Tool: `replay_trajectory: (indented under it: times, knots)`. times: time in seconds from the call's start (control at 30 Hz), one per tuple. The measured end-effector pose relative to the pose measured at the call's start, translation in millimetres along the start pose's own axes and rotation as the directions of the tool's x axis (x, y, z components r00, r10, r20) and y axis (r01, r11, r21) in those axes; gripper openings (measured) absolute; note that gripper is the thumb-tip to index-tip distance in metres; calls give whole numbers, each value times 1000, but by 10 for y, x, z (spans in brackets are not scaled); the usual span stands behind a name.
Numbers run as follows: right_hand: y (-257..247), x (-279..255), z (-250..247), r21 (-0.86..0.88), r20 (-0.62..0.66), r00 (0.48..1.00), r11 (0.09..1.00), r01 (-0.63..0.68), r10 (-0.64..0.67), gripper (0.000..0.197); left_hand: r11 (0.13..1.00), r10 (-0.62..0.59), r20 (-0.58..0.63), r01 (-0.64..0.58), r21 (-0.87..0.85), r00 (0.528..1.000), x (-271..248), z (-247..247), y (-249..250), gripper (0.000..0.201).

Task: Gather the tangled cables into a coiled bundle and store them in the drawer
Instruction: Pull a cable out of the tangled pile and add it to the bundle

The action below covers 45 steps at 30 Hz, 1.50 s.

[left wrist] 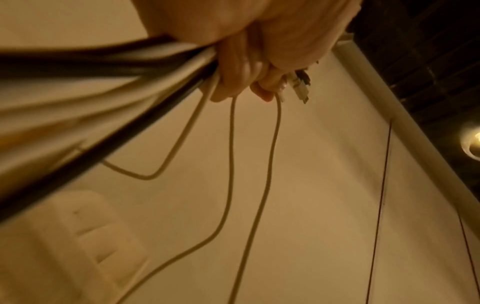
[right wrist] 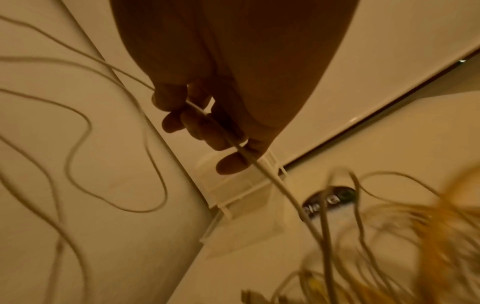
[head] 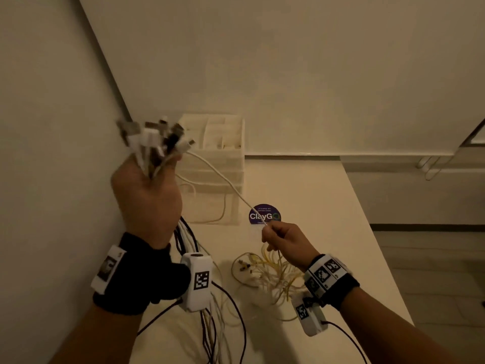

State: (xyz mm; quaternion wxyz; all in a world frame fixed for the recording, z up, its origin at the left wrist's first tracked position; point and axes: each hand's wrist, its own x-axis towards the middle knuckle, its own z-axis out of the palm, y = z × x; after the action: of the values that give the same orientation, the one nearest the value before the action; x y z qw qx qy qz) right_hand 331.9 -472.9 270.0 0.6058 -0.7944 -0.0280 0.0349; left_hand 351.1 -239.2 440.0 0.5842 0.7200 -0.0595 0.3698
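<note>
My left hand (head: 147,190) is raised near the wall and grips a bunch of cable ends (head: 154,137), white and black plugs sticking up out of the fist. The black and white cables (left wrist: 103,67) run down past my wrist to the table. One white cable (head: 223,179) stretches from that bunch down to my right hand (head: 283,243), which pinches it between thumb and fingers (right wrist: 228,164). Below the right hand a tangle of yellow and white cables (head: 270,274) lies on the table. A white drawer unit (head: 217,164) stands against the wall behind.
A round purple sticker (head: 264,215) marks the white table (head: 328,206) in front of the drawer unit. The wall (head: 52,127) runs close along my left. The table's right edge drops to a tiled floor (head: 433,258).
</note>
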Motion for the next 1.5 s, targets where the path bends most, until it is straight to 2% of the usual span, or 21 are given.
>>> replay_trajectory:
  times: [0.07,0.1,0.17,0.2,0.33,0.43,0.5,0.57,0.6,0.67,0.7,0.73,0.9,1.03,1.13,1.17,1.3,1.4,1.47,1.5]
  knots:
    - [149,-50,15,22,4,998,998,-64,64,36,992,-56,-64,48,-119,996,112,-104,30,24]
    - [191,-84,25,51,1,996,994,-93,93,39,991,-56,-45,50,-124,997,141,-142,48,25]
    - [165,-119,51,103,-13,994,989,-104,106,42,1000,24,36,-24,17,999,132,-177,75,17]
    - [109,-119,59,131,-28,995,987,-93,97,44,996,49,41,-52,78,998,113,-184,47,17]
    - [-261,-21,-6,248,-141,989,969,-12,49,47,989,40,38,-45,141,998,-2,-110,-94,27]
    - [-594,3,-79,335,-151,988,939,75,-25,37,969,100,177,-136,208,979,-162,4,-104,34]
    - [-757,-3,-89,423,-111,991,899,118,-78,34,955,93,360,-185,232,928,-260,97,-99,25]
    - [-835,-14,-89,469,-83,992,875,119,-90,39,957,-53,560,-118,265,827,-346,188,-161,10]
    - [-854,-17,-81,485,-81,992,866,122,-95,37,956,-125,643,-80,281,755,-394,219,-213,12]
    - [-902,-35,-61,514,-94,989,845,148,-116,29,954,-190,758,-65,293,623,-510,246,-316,30]
    - [-926,-43,-60,528,-98,987,833,163,-131,25,955,-215,783,-43,294,584,-563,255,-361,36]
    - [-945,-48,-62,550,-97,985,817,175,-145,22,956,-233,791,-13,292,565,-604,258,-392,36]
    - [-942,-32,-20,646,-102,984,743,175,-143,29,965,-262,759,177,194,596,-670,310,-390,26]
    - [-970,-19,33,584,-112,986,794,167,-125,36,962,-258,750,234,140,609,-715,372,-241,44]
    - [-928,-15,36,514,-116,979,833,206,-170,42,963,-256,752,227,145,607,-681,352,-238,43]
    - [-893,-15,28,484,-91,977,848,214,-194,41,964,-258,736,218,153,626,-649,329,-255,40]
    - [-722,18,-24,193,19,974,956,219,-227,27,964,-237,574,118,238,784,-483,238,-301,14]
    - [-568,95,-32,-67,15,973,970,232,-231,22,969,-192,494,85,231,848,-381,150,-264,10]
    - [-426,137,-17,-310,-12,971,925,222,-237,16,974,-156,453,60,220,878,-350,85,-240,9]
    - [-369,150,-5,-424,-44,966,880,215,-257,14,973,-149,459,46,227,876,-351,57,-232,8]
